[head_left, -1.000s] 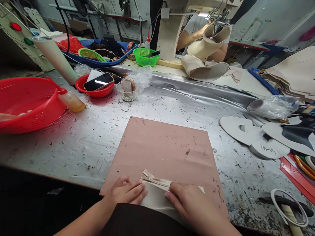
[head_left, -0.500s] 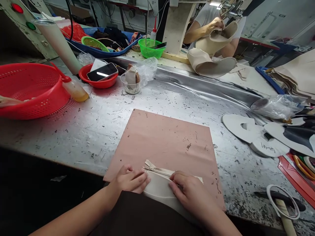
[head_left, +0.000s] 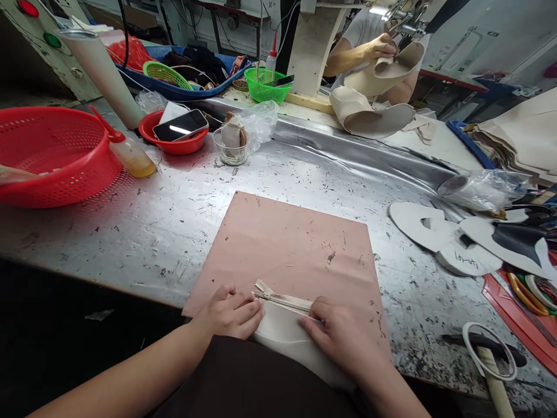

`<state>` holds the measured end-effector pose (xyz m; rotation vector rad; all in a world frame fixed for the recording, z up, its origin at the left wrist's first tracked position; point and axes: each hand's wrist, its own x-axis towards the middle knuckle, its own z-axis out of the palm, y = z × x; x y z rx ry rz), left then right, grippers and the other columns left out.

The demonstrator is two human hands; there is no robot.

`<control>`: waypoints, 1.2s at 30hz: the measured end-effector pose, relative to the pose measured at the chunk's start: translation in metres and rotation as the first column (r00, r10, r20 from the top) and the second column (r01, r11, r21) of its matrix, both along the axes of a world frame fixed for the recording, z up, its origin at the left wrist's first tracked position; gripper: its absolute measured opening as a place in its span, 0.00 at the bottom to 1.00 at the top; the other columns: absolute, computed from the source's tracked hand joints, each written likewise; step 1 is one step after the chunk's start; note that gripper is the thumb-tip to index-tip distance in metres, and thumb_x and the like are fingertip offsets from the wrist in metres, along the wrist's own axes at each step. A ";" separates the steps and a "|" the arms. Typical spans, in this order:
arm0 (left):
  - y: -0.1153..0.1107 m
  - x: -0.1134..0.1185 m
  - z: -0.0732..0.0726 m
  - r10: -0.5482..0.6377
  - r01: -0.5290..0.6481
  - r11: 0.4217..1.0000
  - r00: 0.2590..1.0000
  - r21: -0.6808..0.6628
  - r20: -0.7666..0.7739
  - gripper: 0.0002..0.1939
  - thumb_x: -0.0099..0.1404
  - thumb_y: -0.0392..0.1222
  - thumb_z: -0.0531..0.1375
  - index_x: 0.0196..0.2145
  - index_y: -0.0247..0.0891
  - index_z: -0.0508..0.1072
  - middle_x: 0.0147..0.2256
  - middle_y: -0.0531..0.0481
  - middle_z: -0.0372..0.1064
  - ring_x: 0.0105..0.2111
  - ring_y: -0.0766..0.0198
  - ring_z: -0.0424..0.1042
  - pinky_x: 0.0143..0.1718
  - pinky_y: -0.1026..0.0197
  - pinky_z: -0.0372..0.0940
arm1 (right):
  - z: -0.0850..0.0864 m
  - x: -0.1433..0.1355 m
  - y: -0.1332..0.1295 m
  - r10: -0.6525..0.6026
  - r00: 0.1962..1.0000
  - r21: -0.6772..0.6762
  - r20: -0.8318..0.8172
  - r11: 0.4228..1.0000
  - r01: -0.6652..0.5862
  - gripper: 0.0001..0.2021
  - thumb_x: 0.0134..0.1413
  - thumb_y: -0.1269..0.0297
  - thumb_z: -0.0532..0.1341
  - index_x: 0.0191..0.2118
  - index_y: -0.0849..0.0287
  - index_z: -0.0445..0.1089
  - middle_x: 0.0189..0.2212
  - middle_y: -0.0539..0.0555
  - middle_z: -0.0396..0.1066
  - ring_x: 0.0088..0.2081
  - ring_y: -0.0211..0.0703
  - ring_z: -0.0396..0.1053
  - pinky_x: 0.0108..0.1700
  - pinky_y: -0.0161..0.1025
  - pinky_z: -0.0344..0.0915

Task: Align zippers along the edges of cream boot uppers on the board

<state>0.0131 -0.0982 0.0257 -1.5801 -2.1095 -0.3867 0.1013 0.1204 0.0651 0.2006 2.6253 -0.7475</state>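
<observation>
A cream leather-like piece (head_left: 285,328) with a cream zipper (head_left: 282,298) along its far edge lies on the near part of a pinkish-brown mat (head_left: 287,244). My left hand (head_left: 235,313) grips the left end of the piece, its fingers close together over the edge. At the zipper's right part, my right hand (head_left: 337,331) is closed, thumb and fingers pinching the piece's edge. The zipper's left end sticks out free between the hands. My dark apron and right hand hide the piece's near and right parts.
Red basket (head_left: 56,174), glue bottle (head_left: 134,159), red bowl with a phone (head_left: 183,125) and clear cup (head_left: 230,151) stand left. Right are white cut pieces (head_left: 418,223) and a hammer (head_left: 494,371). Beyond, a person handles cream pieces (head_left: 369,119) at a sewing machine.
My left fingers have flattened and settled over the piece's left end. My right fingers have curled more over the zipper edge. The view has shifted slightly.
</observation>
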 end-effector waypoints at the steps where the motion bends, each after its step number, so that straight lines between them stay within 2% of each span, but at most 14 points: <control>1: 0.001 -0.001 0.002 -0.002 0.002 1.000 1.000 -0.005 -0.007 0.10 0.61 0.30 0.54 0.30 0.44 0.70 0.32 0.63 0.74 0.32 0.72 0.66 0.33 0.62 0.52 | -0.001 0.002 0.004 -0.028 1.000 0.029 0.004 0.999 0.027 0.14 0.56 0.58 0.53 0.22 0.58 0.61 0.25 0.52 0.67 0.28 0.41 0.65 0.29 0.34 0.55; 4: 0.003 -0.003 0.006 -0.017 0.017 1.000 0.999 -0.008 -0.044 0.11 0.59 0.29 0.54 0.28 0.44 0.70 0.29 0.63 0.73 0.31 0.71 0.66 0.35 0.63 0.52 | -0.004 0.008 0.013 -0.078 0.997 0.063 -0.021 0.995 0.079 0.16 0.56 0.56 0.53 0.21 0.58 0.59 0.23 0.51 0.66 0.27 0.40 0.64 0.28 0.34 0.54; 7: 0.004 -0.002 0.008 -0.019 0.019 1.000 0.998 -0.009 -0.064 0.12 0.58 0.30 0.52 0.26 0.44 0.70 0.28 0.62 0.72 0.32 0.70 0.65 0.38 0.62 0.52 | -0.003 0.010 0.014 -0.039 0.999 0.086 -0.037 0.995 0.042 0.16 0.57 0.57 0.53 0.21 0.58 0.59 0.24 0.51 0.66 0.27 0.39 0.64 0.28 0.34 0.52; 9: 0.005 0.002 0.006 0.013 -0.013 1.000 1.000 -0.010 -0.023 0.12 0.57 0.32 0.50 0.29 0.44 0.71 0.29 0.59 0.73 0.34 0.67 0.66 0.41 0.60 0.52 | -0.001 0.008 0.012 0.001 1.000 0.098 -0.008 0.995 0.000 0.16 0.57 0.59 0.52 0.21 0.58 0.61 0.26 0.51 0.67 0.27 0.39 0.64 0.28 0.34 0.51; 13: 0.006 0.010 -0.005 0.089 -0.083 0.994 0.992 -0.069 0.088 0.15 0.56 0.40 0.52 0.40 0.43 0.72 0.33 0.55 0.74 0.36 0.63 0.66 0.45 0.55 0.51 | 0.004 0.004 0.011 0.032 0.999 0.109 0.039 0.993 -0.036 0.15 0.58 0.60 0.52 0.23 0.59 0.63 0.29 0.51 0.68 0.27 0.37 0.63 0.28 0.35 0.50; 17: 0.004 0.013 -0.018 0.105 -0.102 0.992 0.993 -0.068 0.051 0.14 0.61 0.46 0.52 0.42 0.46 0.71 0.36 0.54 0.75 0.38 0.60 0.67 0.46 0.54 0.51 | 0.004 0.001 0.012 -0.010 0.999 0.139 0.033 0.990 0.005 0.15 0.58 0.60 0.53 0.23 0.59 0.65 0.28 0.51 0.68 0.27 0.37 0.63 0.28 0.34 0.50; 19: 0.004 0.014 -0.020 0.111 -0.108 0.993 0.991 -0.043 0.080 0.15 0.63 0.49 0.50 0.43 0.47 0.71 0.36 0.54 0.75 0.38 0.59 0.67 0.46 0.53 0.50 | 0.003 0.000 0.014 -0.015 1.000 0.143 0.016 0.990 0.013 0.14 0.57 0.60 0.54 0.23 0.59 0.65 0.27 0.51 0.68 0.27 0.38 0.63 0.28 0.34 0.50; 22: 0.008 0.012 -0.017 0.103 -0.094 0.993 0.986 -0.071 0.128 0.19 0.64 0.55 0.47 0.43 0.47 0.71 0.37 0.54 0.75 0.37 0.57 0.66 0.44 0.53 0.50 | 0.002 -0.001 0.016 0.006 1.000 0.147 0.001 0.989 -0.006 0.13 0.57 0.60 0.54 0.24 0.59 0.67 0.27 0.51 0.69 0.28 0.38 0.64 0.29 0.35 0.51; 26: 0.016 0.008 -0.009 0.062 -0.047 0.982 0.995 -0.181 0.082 0.29 0.60 0.66 0.45 0.47 0.48 0.70 0.36 0.51 0.73 0.37 0.55 0.65 0.41 0.53 0.49 | 0.003 -0.003 0.017 0.035 0.999 0.161 0.016 0.986 -0.037 0.13 0.56 0.59 0.54 0.25 0.59 0.68 0.28 0.51 0.70 0.28 0.39 0.64 0.29 0.35 0.51; 32: 0.022 0.002 0.001 0.008 -0.011 0.982 1.000 -0.190 -0.019 0.28 0.63 0.64 0.41 0.44 0.48 0.72 0.33 0.50 0.72 0.36 0.55 0.64 0.39 0.53 0.48 | 0.007 -0.007 0.018 0.015 0.999 0.149 0.042 0.989 -0.021 0.13 0.56 0.60 0.54 0.25 0.59 0.68 0.28 0.52 0.70 0.27 0.38 0.64 0.28 0.34 0.51; 36: 0.030 0.001 0.004 -0.053 0.039 0.975 0.997 -0.217 -0.056 0.27 0.64 0.62 0.43 0.41 0.43 0.73 0.32 0.48 0.72 0.35 0.56 0.65 0.40 0.53 0.51 | 0.007 -0.013 0.015 0.040 0.998 0.187 0.054 0.981 -0.050 0.12 0.55 0.61 0.55 0.25 0.59 0.69 0.27 0.52 0.70 0.28 0.39 0.65 0.28 0.35 0.51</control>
